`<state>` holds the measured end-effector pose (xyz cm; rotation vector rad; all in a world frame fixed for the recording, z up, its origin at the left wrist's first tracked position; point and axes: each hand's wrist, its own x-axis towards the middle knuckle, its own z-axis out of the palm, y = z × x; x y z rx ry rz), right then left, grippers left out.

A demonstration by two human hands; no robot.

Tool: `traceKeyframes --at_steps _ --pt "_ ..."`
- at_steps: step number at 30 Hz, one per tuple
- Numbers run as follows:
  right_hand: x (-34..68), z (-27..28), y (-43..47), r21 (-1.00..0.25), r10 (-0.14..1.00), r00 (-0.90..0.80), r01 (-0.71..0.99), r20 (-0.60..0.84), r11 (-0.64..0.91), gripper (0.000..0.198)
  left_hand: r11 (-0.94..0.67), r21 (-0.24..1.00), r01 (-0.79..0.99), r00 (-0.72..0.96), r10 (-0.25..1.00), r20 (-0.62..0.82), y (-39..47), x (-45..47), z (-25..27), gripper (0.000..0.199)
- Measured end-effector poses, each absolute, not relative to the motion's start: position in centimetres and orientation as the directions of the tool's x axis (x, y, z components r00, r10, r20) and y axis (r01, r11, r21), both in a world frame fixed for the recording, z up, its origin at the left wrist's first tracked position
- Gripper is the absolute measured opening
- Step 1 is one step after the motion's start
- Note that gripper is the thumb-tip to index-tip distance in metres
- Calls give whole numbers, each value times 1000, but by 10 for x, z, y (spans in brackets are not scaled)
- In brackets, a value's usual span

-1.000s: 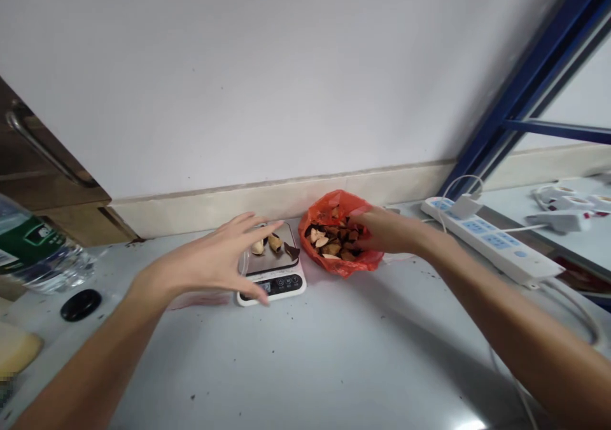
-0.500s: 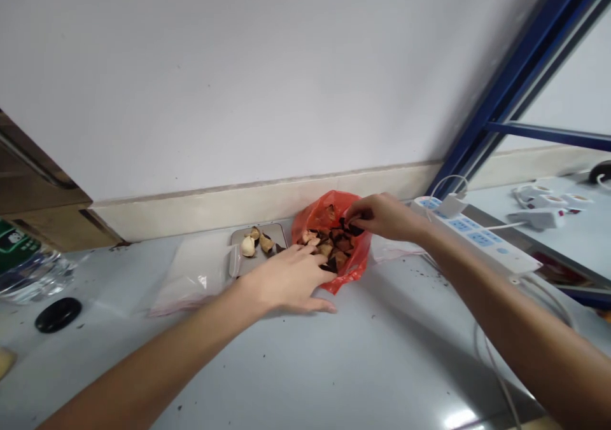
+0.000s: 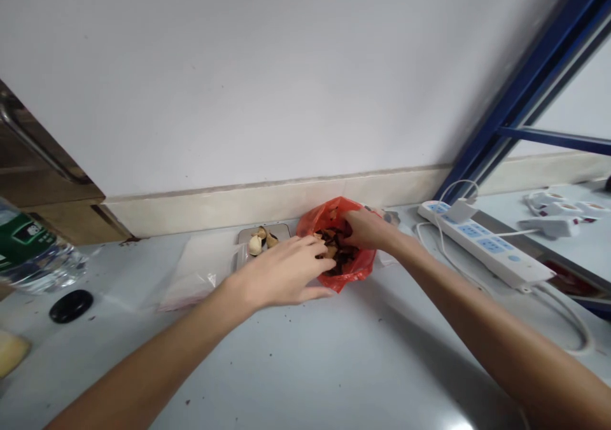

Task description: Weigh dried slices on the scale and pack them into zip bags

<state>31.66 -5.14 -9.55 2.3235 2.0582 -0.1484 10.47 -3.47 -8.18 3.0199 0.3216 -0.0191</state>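
A red plastic bag (image 3: 345, 281) stands open near the wall, filled with dried brown and dark pieces (image 3: 334, 252). My right hand (image 3: 368, 229) reaches down into it, its fingertips hidden among the pieces. At the bag's left front rim rests my left hand (image 3: 289, 271), fingers spread and touching the edge, with nothing visibly held. Partly behind my left hand lies a small flat silver tray or scale (image 3: 244, 234), bearing a few pale and brown lumps (image 3: 256, 245).
Clear plastic bags (image 3: 198, 271) lie left of the silver tray. Farther left are a water bottle (image 3: 35, 245) and a black oval object (image 3: 71, 306). A white power strip (image 3: 491, 245) with cables lies right, by a blue frame (image 3: 518, 93).
My right hand has moved from the bag's right rim, where it pinched a dark piece, down into the bag. My left hand stays by the rim. The view has shifted slightly.
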Motion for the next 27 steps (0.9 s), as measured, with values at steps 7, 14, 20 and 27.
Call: traceKeyframes --at_steps 7,14,20,27 --pt "330 -93 -51 -155 982 153 973 -110 -169 25 -921 165 353 934 358 4 -23 76 -64 33" --pt "322 -97 -51 23 984 125 992 -124 -123 22 -889 240 389 917 399 -9 -10 59 -65 31" --pt "309 -99 -50 66 983 144 988 -110 -137 25 -885 253 391 915 403 -5 -8 54 -67 31" --pt "325 -80 -54 -248 987 156 955 -41 -161 17 -852 271 449 888 458 -30 -4 47 -63 32"
